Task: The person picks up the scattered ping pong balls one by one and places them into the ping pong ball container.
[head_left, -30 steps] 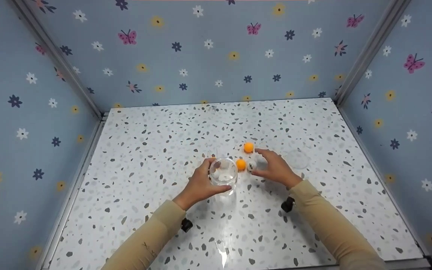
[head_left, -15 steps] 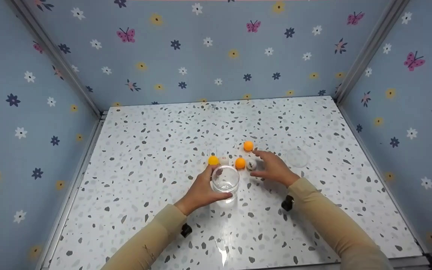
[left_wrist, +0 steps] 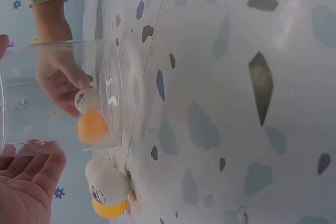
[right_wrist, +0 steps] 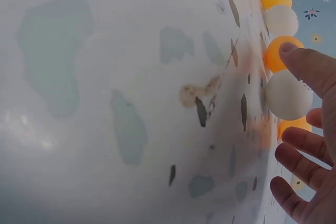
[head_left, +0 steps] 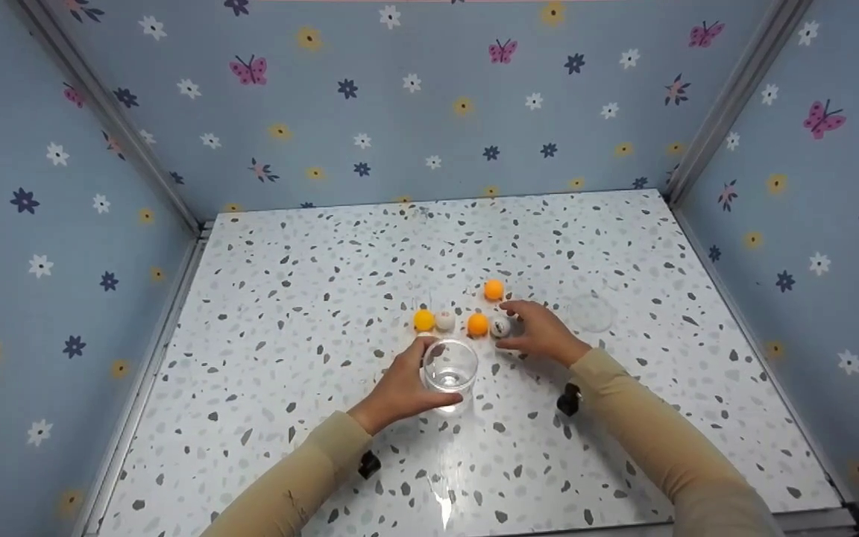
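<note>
My left hand grips a clear plastic jar, thumb on the near side and fingers on the far side. Through its wall, in the left wrist view, my other hand shows. My right hand is spread around a white ping-pong ball with dark print. In the right wrist view its thumb overlaps an orange ball and the other fingers are apart. That orange ball sits just left of the white one. Another orange ball lies beyond the fingertips.
A yellow-orange ball and a white ball sit beyond the jar. Behind them a small clear object barely shows. A clear round disc lies to the right on the speckled table. Patterned panels enclose the back and sides.
My left hand has drawn the jar toward me, uncovering the yellow-orange and white balls behind it. My right hand has shifted slightly left around the white ball.
</note>
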Motion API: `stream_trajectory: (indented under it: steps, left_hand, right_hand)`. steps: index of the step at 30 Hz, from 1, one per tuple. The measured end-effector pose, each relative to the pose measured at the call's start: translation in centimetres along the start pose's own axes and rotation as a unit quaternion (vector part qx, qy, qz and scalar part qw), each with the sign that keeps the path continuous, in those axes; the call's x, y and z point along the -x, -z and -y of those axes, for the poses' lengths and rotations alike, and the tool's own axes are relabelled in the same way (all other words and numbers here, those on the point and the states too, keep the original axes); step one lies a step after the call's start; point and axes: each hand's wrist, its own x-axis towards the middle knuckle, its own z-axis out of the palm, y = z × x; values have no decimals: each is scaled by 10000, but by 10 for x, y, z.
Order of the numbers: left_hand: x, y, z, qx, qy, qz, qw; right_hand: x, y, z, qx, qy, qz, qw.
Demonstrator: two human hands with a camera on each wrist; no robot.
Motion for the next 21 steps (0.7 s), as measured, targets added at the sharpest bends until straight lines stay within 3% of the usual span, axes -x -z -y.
stream_trajectory:
  steps: [6,21]
  left_hand:
    - [0,-1,0,-99,64,38,9999]
    - [2,-1,8,-27,255,139,9996]
  right_hand:
    - [-4,-1,-1,-200,-123,-27,9997]
    - [-9,-2,0,-320,22,-79,9995]
